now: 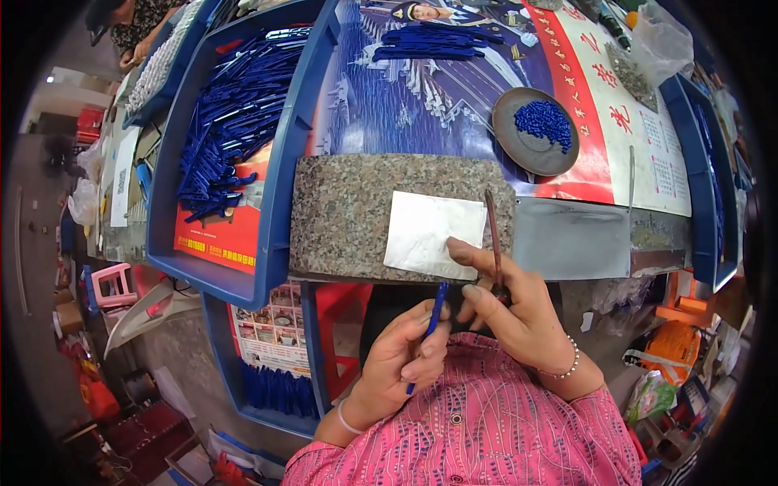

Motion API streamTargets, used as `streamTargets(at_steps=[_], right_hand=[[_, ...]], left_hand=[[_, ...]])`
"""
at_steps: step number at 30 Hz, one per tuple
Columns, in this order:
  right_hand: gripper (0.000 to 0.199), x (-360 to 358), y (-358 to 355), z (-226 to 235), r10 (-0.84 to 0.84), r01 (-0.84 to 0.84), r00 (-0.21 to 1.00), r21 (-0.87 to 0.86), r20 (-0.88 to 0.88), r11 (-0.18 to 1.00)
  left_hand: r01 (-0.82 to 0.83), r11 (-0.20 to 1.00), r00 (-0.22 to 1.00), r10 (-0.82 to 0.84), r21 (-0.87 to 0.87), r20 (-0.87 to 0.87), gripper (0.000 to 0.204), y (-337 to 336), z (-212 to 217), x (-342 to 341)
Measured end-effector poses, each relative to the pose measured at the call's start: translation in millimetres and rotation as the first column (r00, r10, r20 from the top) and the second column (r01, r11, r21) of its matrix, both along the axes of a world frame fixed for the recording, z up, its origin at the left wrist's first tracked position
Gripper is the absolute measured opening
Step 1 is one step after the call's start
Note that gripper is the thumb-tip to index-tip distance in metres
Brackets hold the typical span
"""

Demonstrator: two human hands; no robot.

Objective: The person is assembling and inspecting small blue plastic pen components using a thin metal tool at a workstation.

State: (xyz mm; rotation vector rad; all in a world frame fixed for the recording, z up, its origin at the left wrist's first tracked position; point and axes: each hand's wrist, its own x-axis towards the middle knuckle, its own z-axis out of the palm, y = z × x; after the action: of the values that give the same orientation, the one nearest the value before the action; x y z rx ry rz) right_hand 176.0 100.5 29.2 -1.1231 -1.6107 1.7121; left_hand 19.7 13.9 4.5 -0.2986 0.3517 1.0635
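left hand (401,355) pinches blue strip (438,308), just short of granite slab (344,212); right hand (520,312) curls round red rod (493,239); slack pinch could drop strip.

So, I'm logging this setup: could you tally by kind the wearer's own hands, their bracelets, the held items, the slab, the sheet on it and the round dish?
Hands: 2 (left hand, right hand)
Bracelets: 2 (plain bracelet, beaded bracelet)
Blue piece: 1
Tool: 1
Slab: 1
Sheet: 1
Dish: 1
Total: 9
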Motion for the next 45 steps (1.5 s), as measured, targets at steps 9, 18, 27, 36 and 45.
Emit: streamTargets(at_steps=[9,18,27,36,45], right_hand=[[0.025,6,-2,-2,-0.057,0.055,0.998,-0.061,-0.034,0.997],[0.019,17,7,1,0.066,-0.076,0.996,-0.164,-0.063,0.984],[0.013,30,-5,-8,-0.057,-0.029,0.979,-0.411,-0.196,0.911],[0.011,32,-10,-16,-0.088,-0.028,0.973,-0.490,-0.213,0.871],[0.013,30,-12,-18,-0.116,0.015,0.979,-0.513,-0.166,0.858]], left_hand=[[0.053,0.998,0.998,-0.053,0.032,0.015,0.018,5,-1,0],[0.198,0.980,0.862,-0.162,0.025,-0.481,0.016,6,15,15],[0.297,0.950,0.658,-0.133,0.092,-0.741,0.015,1,21,33],[0.273,0.961,0.694,-0.168,0.041,-0.700,0.013,-4,20,37],[0.278,0.960,0.949,-0.281,-0.041,-0.141,0.017,2,5,27]])
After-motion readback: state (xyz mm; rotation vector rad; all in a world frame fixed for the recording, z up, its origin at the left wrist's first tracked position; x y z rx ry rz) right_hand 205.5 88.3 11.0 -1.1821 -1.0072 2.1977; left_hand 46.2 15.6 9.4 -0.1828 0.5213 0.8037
